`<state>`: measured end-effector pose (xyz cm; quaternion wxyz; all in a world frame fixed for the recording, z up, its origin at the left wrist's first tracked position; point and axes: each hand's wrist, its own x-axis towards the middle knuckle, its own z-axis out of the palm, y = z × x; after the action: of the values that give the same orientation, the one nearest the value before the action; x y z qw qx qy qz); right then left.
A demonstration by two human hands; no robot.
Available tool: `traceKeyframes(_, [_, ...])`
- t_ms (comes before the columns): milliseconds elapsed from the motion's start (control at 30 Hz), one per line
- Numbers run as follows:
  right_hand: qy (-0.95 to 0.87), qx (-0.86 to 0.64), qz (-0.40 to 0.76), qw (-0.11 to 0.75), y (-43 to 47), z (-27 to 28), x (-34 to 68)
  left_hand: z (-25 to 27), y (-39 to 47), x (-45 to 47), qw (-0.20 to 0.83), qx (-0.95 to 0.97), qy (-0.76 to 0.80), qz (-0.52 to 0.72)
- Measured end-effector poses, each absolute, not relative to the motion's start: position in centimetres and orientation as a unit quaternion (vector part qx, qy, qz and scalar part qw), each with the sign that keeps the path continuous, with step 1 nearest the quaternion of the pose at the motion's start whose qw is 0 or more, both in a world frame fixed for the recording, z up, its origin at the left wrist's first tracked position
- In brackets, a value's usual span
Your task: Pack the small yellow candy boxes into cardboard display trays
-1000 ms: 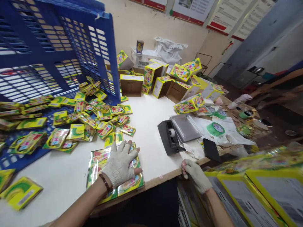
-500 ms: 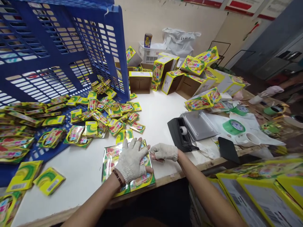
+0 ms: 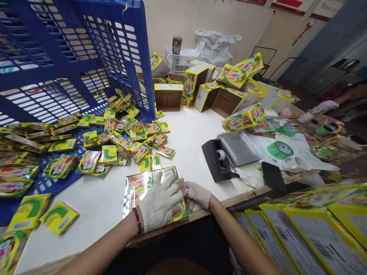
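Note:
Flat on the white table in front of me lies a square block of small colourful cartons [image 3: 137, 187] with a shiny clear surface. My left hand [image 3: 162, 200], in a pale knit glove with bare fingertips, rests across its right half with the fingers spread. At the block's right edge is my right hand [image 3: 197, 194], gloved the same way. Its fingers are curled together by the left fingertips; anything between them is too small to make out. A black tape dispenser [image 3: 216, 160] stands to the right, beside a stack of clear plastic trays [image 3: 240, 148].
A blue crate [image 3: 147, 65] tipped on its side spills many small yellow-green cartons [image 3: 109, 154] at left. Open display boxes [image 3: 168, 97] stand at the back. Green tape [image 3: 280, 149] lies right, and more boxes [image 3: 312, 233] stand at lower right. Another person's arm [image 3: 354, 95] shows far right.
My left hand has shifted slightly right and down over the block. My right hand has moved down along its right edge. The view has tilted slightly.

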<state>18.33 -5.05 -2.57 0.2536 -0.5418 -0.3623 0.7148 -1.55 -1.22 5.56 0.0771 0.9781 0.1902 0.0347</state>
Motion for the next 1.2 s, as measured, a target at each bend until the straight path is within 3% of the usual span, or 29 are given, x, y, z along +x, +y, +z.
traceKeyframes(133, [-0.376,-0.630,0.633,0.248,-7.4,0.1,19.9,5.5,-3.5,-6.4,0.092,0.987,0.135,-0.003])
traceKeyframes(200, [-0.395,-0.663,0.558,0.305,-8.6,2.2,22.7,4.4,-4.4,-9.3,0.055,0.986,0.156,0.011])
traceKeyframes(333, [-0.385,-0.755,0.312,0.429,-10.0,4.9,30.5,1.4,-4.9,-11.5,-0.006,0.975,0.154,0.160])
traceKeyframes(467, [-0.409,-0.800,0.159,0.408,-8.6,3.9,35.1,0.4,-3.7,-8.0,-0.037,0.963,0.161,0.213])
traceKeyframes(633, [-0.432,-0.787,0.193,0.396,-7.1,1.7,34.1,0.5,-1.6,-3.4,-0.045,0.960,0.194,0.198])
traceKeyframes(900, [-0.389,-0.809,0.143,0.417,-11.3,2.6,32.5,1.3,-1.4,-2.4,-0.006,0.961,0.225,0.164])
traceKeyframes(1200, [-0.296,-0.779,0.306,0.460,-12.6,-0.2,30.7,0.6,-0.8,-2.6,-0.022,0.962,0.194,0.193])
